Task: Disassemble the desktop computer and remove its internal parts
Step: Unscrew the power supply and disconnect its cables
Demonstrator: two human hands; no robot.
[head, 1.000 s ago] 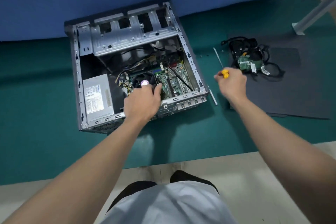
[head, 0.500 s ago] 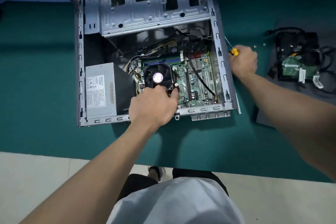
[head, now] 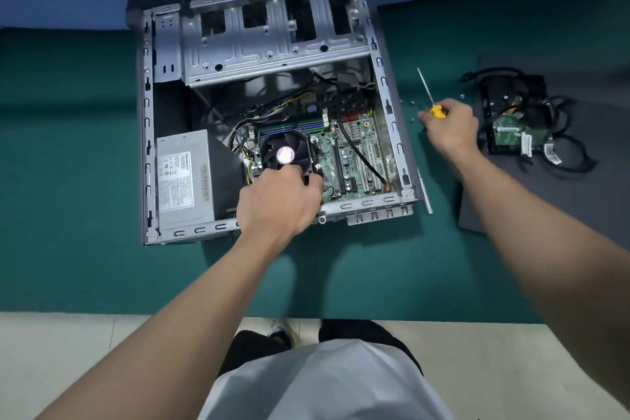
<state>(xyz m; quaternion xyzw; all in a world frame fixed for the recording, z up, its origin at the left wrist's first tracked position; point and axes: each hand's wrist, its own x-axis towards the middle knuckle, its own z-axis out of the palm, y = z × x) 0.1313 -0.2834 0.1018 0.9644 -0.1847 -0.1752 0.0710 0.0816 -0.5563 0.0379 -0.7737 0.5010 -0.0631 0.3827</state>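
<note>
- Grey steel makes up the open computer case [head: 381, 54], which lies on its side on the green counter [head: 85, 181] with its inside facing up at you
- Inside the case, the motherboard [head: 354, 153] fills the right half, the power supply [head: 184, 177] sits in the near left corner, and the bare drive cage [head: 272, 44] spans the far end
- Your left hand [head: 279, 204] reaches over the case's near wall onto the cooler fan [head: 284, 147], which is mounted on the motherboard's left part
- The fingers of that hand curl down over the fan's near edge, with the thumb against its near right corner; the fingertips are hidden behind the back of the hand
- Your right hand [head: 450, 126] is just outside the case's right wall, its fingers wrapped round the yellow handle of the screwdriver [head: 438, 111], whose shaft points away from you
- A few small screws [head: 412, 102] lie on the counter between the case's right wall and that hand
- A thin metal strip [head: 426, 194] lies along the case's right wall near its front corner
- Further right of the case, a removed hard drive [head: 511, 136] with tangled black cables rests on a dark sheet [head: 545, 208]
</note>
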